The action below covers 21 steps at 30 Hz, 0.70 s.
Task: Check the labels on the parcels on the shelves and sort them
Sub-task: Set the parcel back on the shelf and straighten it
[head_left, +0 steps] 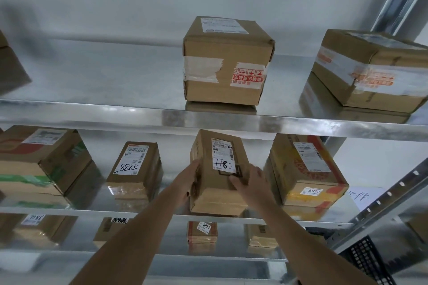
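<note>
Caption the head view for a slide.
Both hands, left hand and right hand, hold brown cardboard parcel labelled 7786 on metal shelf.

Both hands, left hand [188, 180] and right hand [251, 184], hold the box marked 7786 [217, 173] on the middle shelf [69, 210], at 6 o'clock.

Parcel storeroom with metal racking

Taped, numbered cardboard parcels [136, 169] are sitting in rows on steel shelves [208, 120], above and below one another, facing a bare white wall.
</note>
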### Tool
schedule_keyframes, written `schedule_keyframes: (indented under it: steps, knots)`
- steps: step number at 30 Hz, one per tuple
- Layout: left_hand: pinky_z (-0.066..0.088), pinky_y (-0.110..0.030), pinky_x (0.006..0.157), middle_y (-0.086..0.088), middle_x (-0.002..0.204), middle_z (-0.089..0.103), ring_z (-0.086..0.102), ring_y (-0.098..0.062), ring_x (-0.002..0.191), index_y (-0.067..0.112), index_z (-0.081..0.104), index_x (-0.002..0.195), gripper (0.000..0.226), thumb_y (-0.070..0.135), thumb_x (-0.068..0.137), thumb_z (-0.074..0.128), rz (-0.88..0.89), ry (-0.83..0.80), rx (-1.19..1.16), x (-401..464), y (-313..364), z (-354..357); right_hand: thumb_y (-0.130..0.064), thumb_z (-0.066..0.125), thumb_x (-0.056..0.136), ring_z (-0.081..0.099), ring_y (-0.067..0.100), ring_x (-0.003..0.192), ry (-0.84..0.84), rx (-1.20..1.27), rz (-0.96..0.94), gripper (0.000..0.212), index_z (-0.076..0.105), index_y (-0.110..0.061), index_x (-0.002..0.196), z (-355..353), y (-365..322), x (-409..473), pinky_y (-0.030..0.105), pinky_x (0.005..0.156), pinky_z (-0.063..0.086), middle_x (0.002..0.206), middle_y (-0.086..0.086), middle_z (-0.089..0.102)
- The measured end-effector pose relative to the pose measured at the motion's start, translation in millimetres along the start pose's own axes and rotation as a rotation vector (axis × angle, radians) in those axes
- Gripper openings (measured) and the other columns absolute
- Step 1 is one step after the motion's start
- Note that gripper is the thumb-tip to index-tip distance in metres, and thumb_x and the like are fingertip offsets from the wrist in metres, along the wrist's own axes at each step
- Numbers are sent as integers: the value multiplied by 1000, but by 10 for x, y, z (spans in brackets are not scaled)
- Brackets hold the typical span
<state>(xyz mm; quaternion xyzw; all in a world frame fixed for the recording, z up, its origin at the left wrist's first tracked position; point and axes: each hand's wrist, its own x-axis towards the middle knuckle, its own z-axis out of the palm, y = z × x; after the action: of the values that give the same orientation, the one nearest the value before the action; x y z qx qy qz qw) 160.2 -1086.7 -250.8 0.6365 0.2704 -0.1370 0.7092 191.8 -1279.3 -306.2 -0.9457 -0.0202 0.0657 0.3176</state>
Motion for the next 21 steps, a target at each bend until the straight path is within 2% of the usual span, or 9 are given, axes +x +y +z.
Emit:
schedule_keyframes:
  steps: [1, 2, 4, 6, 8, 11, 15, 17, 21]
  knots:
    - [34, -32, 92, -2, 113, 59, 47, -21, 110, 17, 48, 126, 36, 47, 107, 40, 2, -1, 20, 3, -2, 12, -66, 60, 84, 57, 23, 119, -20, 107, 65, 71, 38, -26, 139, 13, 49, 42, 47, 99, 54, 132, 0, 54]
    - [34, -32, 92, 0, 109, 56, 46, -21, 109, 18, 47, 124, 37, 49, 107, 41, -1, -6, 40, 35, -13, 13, -65, 64, 83, 62, 21, 111, -48, 215, 113, 75, 39, -22, 139, 28, 86, 73, 43, 92, 58, 125, 0, 59]
    - [34, -33, 95, -3, 123, 56, 49, -24, 116, 16, 49, 127, 42, 52, 106, 40, -13, -7, 77, 126, -33, 25, -58, 67, 88, 67, 17, 102, -77, 341, 170, 72, 41, -15, 140, 40, 141, 99, 32, 79, 60, 118, -2, 65]
    - [37, -34, 94, -4, 116, 60, 52, -23, 109, 16, 53, 117, 37, 49, 107, 39, -1, 0, 128, 268, -63, 16, -52, 64, 93, 67, 14, 99, -63, 363, 183, 63, 44, -15, 139, 39, 188, 86, 22, 69, 53, 115, -4, 66]
    - [46, -38, 96, -3, 108, 64, 58, -21, 102, 14, 61, 116, 42, 47, 108, 37, 19, -11, 166, 395, -86, 25, -47, 62, 96, 66, 10, 97, -48, 392, 182, 52, 50, -17, 136, 49, 223, 81, 19, 67, 49, 111, -7, 67]
    - [47, -46, 105, -9, 118, 67, 62, -23, 107, 11, 62, 126, 44, 43, 107, 39, 28, 4, 182, 556, -141, 59, -41, 61, 98, 66, 9, 95, -17, 447, 173, 41, 55, -19, 132, 19, 232, 82, 22, 70, 50, 106, -9, 68]
    - [50, -39, 94, -7, 112, 67, 60, -23, 99, 9, 64, 125, 47, 44, 107, 37, -15, 44, 211, 644, -191, 106, -40, 61, 98, 65, 5, 92, -18, 457, 158, 35, 56, -24, 129, -15, 223, 111, 19, 65, 47, 106, -12, 69]
    - [51, -44, 103, -7, 117, 64, 61, -25, 103, 12, 59, 130, 48, 45, 108, 33, -19, 60, 239, 632, -201, 121, -42, 60, 98, 64, 3, 93, -37, 433, 149, 37, 55, -25, 131, 11, 218, 127, 18, 65, 47, 110, -11, 68]
    - [46, -51, 109, -16, 135, 58, 56, -34, 123, 9, 52, 141, 54, 43, 110, 24, 28, 82, 288, 658, -194, 150, -39, 57, 100, 61, 5, 95, -58, 431, 136, 39, 50, -24, 136, 20, 193, 206, 16, 67, 44, 118, -9, 64]
